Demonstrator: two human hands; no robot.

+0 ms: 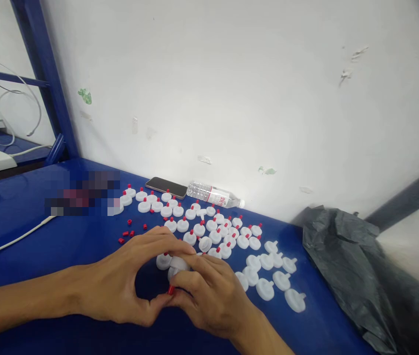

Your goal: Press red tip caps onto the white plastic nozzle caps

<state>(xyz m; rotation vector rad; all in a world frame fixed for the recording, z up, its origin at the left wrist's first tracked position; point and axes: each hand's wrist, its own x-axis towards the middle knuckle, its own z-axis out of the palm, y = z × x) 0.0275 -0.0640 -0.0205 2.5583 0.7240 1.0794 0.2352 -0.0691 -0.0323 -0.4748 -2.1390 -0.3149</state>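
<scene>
Over the blue desk, short of its far edge, the red-tipped, round white plastic piece, grasped by left hand and right hand, is judged light, stiff, best pinched rim-wise.

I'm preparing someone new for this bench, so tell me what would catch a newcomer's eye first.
The left hand and right hand, meeting around a red-tipped white piece at lower centre. Beyond them and to the right, similar white discs scatter over the blue tabletop, many with red tips. A crumpled dark bag sits at far right.
</scene>
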